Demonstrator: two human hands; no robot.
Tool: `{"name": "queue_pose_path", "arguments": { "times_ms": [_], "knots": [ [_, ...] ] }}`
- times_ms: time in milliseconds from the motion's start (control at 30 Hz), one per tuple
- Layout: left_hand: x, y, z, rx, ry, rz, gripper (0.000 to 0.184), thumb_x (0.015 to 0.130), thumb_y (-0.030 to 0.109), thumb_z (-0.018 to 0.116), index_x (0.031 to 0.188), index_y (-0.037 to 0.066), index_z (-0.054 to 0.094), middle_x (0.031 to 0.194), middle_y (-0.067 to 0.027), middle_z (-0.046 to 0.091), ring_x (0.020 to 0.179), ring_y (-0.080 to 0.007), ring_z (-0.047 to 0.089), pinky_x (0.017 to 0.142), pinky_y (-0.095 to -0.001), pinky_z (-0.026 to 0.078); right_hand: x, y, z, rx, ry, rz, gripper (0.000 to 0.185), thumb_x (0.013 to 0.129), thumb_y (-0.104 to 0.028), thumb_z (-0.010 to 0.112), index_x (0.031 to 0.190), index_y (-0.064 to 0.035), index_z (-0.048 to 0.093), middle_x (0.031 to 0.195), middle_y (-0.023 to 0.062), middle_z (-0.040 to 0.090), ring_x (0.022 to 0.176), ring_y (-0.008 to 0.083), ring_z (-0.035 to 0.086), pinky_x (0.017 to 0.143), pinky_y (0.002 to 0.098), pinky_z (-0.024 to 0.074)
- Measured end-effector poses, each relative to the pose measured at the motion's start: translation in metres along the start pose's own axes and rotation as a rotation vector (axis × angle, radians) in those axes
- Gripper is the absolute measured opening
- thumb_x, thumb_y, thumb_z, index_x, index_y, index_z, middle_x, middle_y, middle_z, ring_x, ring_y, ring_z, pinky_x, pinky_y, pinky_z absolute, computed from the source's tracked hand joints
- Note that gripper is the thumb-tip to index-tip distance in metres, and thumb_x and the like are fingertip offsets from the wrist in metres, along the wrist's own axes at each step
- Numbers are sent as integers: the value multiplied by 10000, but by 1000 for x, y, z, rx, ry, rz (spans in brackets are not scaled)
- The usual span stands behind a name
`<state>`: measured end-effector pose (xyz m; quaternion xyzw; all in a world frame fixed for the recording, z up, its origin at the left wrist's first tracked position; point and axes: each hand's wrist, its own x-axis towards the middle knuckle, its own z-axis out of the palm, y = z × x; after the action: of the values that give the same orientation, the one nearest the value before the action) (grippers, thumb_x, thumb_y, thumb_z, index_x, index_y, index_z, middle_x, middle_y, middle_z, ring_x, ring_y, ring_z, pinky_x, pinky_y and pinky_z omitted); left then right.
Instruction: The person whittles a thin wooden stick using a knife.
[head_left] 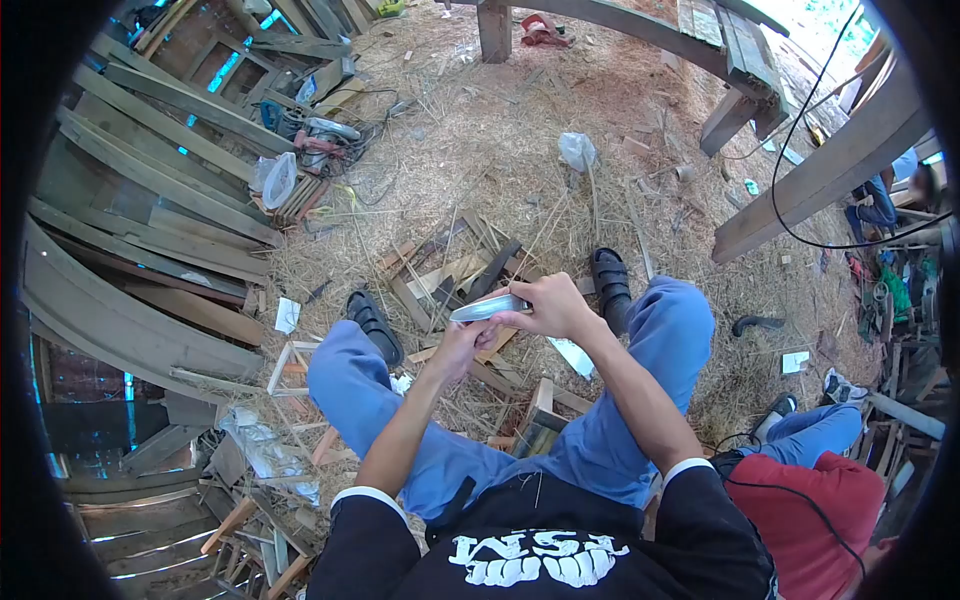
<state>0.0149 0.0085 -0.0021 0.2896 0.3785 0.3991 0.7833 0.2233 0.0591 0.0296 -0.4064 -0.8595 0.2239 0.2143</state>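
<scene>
A silvery, flat, elongated object (488,308) is held between my two hands, above the floor and in front of my knees. My left hand (468,345) has its fingers closed round the lower left part of it. From the right, my right hand (545,305) grips its other end, with the thumb and fingers pressed against it. The hands are close together and seem to touch near the object's lower edge. Below and beyond them lies a pile of wood scraps (440,285).
Sandals (612,285) are on my feet. At the right sits a person in a red shirt (810,510); another person (878,205) is farther back. Power tools (325,145) and long boards (160,150) lie at the left. A thick beam (820,165) stands at the right.
</scene>
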Motion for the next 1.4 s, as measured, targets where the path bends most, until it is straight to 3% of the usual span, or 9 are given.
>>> {"name": "queue_pose_path", "arguments": {
  "times_ms": [167,267,867,967,1067,1133,1400],
  "knots": [
    [-1,5,4,-8,-4,11,496,988,92,615,1472,78,508,701,85,393,605,-37,329,550,-232,272,1,6,-3,-76,15,18,604,841,-681,657,770,-81,656,542,163,584,530,361,627,507,431,467],
    [1,4,3,10,-6,24,490,995,80,593,1477,77,504,704,86,395,600,-35,327,550,-230,276,2,5,-3,-68,17,22,609,842,-684,654,758,-81,639,539,165,582,533,366,627,507,435,465],
    [6,-3,-4,27,13,54,469,1001,113,608,1461,68,522,690,86,399,569,-31,344,519,-223,264,3,6,-6,-88,28,21,602,853,-672,651,736,-82,622,539,160,580,515,367,615,501,442,455],
    [5,-3,-6,20,2,69,443,1018,140,599,1451,71,534,693,85,400,576,-31,337,516,-220,262,2,10,-10,-75,58,66,600,870,-648,650,738,-65,609,556,160,580,537,362,624,515,444,458],
    [-6,5,-1,64,-22,58,427,1026,155,592,1442,77,542,715,72,406,601,-37,344,527,-218,283,4,32,-16,139,330,247,590,903,-607,640,745,-41,588,577,159,578,568,356,632,538,443,459],
    [-15,1,3,90,-16,23,445,1021,157,590,1457,94,527,736,61,400,631,-48,357,546,-226,317,5,39,-39,14,270,336,592,914,-620,611,811,-37,630,647,186,621,628,379,657,570,457,483],
    [0,-1,-3,34,7,158,323,1001,75,536,1318,86,592,884,-47,604,646,-53,400,561,-211,340,-1,26,-25,25,205,271,581,895,-615,641,897,-35,682,654,195,639,657,387,674,609,473,505]
  ]
}}
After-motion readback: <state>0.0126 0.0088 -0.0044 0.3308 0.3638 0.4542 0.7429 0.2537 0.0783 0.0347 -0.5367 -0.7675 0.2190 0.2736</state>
